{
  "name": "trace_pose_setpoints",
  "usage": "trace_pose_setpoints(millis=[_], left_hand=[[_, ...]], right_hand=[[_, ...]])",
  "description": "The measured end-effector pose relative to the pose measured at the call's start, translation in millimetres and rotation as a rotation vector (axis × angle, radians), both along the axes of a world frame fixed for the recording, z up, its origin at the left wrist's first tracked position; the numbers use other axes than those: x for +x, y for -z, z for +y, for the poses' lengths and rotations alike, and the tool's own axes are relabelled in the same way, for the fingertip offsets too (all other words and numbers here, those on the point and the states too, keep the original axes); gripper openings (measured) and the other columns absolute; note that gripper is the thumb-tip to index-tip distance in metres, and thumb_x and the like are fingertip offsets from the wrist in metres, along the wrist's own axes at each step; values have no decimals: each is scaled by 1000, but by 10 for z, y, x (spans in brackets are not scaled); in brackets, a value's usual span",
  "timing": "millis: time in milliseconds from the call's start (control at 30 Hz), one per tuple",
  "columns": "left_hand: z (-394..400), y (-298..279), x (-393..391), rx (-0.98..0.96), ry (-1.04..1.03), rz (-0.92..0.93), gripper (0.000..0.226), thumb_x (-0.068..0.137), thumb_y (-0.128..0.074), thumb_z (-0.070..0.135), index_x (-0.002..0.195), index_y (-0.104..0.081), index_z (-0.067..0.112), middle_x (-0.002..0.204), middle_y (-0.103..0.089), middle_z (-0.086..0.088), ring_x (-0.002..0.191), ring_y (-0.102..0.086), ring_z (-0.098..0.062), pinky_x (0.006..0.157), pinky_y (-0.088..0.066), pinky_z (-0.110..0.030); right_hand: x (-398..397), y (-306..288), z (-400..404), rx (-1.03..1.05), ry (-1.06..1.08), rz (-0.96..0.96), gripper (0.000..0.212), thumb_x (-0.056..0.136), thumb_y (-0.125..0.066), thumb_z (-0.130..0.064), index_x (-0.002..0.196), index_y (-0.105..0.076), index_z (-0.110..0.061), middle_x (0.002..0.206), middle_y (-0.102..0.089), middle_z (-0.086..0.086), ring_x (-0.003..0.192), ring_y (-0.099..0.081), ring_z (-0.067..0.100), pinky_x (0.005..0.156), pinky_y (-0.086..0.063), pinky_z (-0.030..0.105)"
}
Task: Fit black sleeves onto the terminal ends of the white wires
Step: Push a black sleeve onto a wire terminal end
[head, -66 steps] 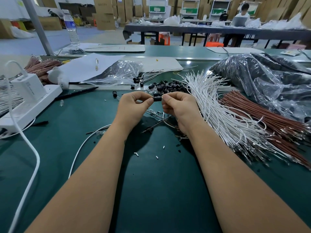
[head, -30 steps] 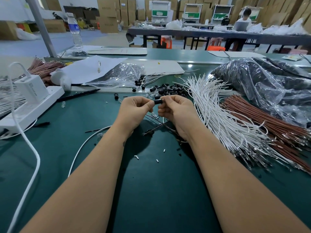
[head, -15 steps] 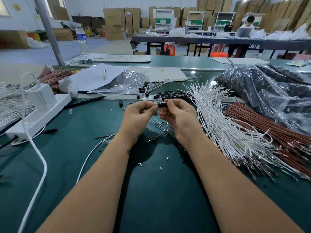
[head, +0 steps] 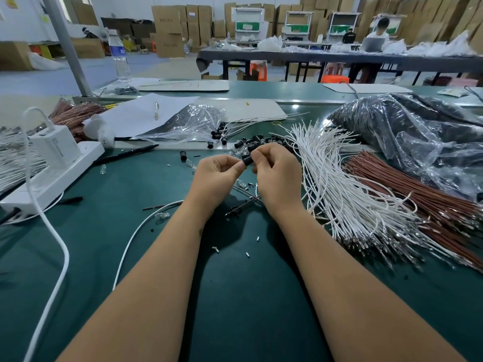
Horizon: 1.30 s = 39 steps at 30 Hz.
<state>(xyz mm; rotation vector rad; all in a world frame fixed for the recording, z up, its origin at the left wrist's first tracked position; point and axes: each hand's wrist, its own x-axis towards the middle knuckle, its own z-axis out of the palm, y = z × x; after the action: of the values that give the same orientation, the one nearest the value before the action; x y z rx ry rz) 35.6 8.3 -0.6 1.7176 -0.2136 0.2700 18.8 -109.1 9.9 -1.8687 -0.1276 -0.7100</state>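
Both hands meet above the dark green table mat [head: 235, 296]: the left hand [head: 217, 176] and the right hand [head: 278, 176] each pinch one small black cylindrical sleeve [head: 247, 159] between curled fingertips, held just off the surface. Just behind them lies a loose heap of black sleeves [head: 257, 141]. Right of the hands fans a thick bundle of thin white wires [head: 339, 184], with a sheaf of brown wires [head: 407, 189] beside it.
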Motion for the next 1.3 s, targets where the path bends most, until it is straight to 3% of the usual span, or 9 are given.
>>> trace_pose_setpoints(millis=[133,333,500,633,800,867,1067,1167,1300], left_hand=[[6,0,-11,-42,19,19,17,91,-63,12,76,-66,18,45,-45,15,40,-31,0,41,-27,-12],[-32,-6,-14,-60,-8,-6,11,90,-64,8,80,-67,11,48,-48,10,38,-34,0,42,-29,-10],[-67,13,-14,-6,-41,-23,9,89,-65,7,81,-69,10,51,-52,7,40,-37,1,45,-32,-10],[-44,29,-2,-21,-48,-15,9,89,-65,7,82,-69,12,55,-49,2,42,-34,-1,45,-29,-13],[-14,33,1,-68,-73,-30,7,89,-65,9,84,-69,10,60,-56,1,54,-43,-5,51,-35,-10],[-6,31,0,-64,-67,-20,11,91,-63,12,81,-69,10,48,-52,15,44,-40,2,47,-33,-7],[6,0,-20,-123,11,46,18,94,-58,15,80,-69,10,40,-44,17,37,-38,1,42,-30,-9],[4,-8,-24,-162,28,57,19,93,-61,20,77,-70,13,42,-40,15,39,-30,-3,40,-27,-14],[-1,-11,-31,-206,38,51,15,90,-66,21,79,-70,11,40,-42,14,39,-28,-4,39,-26,-14]], right_hand=[[18,14,17,71,-10,20,21,95,-58,-12,76,-57,-22,64,-59,-9,62,-57,12,61,-47,26],[71,30,24,359,-69,165,20,96,-56,-11,79,-59,-21,63,-61,-3,48,-52,-2,53,-45,16],[69,29,-20,23,44,116,16,94,-60,-16,79,-58,-19,69,-62,-5,62,-55,7,57,-41,14],[76,27,-20,-20,37,67,11,91,-63,-14,81,-63,-18,69,-63,-5,66,-59,10,59,-42,11],[90,31,-63,456,-250,218,21,99,-52,-12,83,-67,-13,66,-66,2,55,-57,9,55,-50,22],[85,21,-84,603,-333,250,21,100,-47,-10,93,-67,-8,70,-67,7,57,-59,12,55,-51,22],[57,31,-51,98,-125,83,13,88,-67,-9,100,-64,-11,84,-70,6,76,-67,20,75,-57,39],[39,29,-59,70,-82,16,7,87,-68,-9,93,-65,-10,80,-67,0,76,-65,17,79,-55,39],[18,19,-15,182,-140,19,14,85,-71,-7,82,-59,-13,79,-67,8,76,-67,29,77,-57,44]])
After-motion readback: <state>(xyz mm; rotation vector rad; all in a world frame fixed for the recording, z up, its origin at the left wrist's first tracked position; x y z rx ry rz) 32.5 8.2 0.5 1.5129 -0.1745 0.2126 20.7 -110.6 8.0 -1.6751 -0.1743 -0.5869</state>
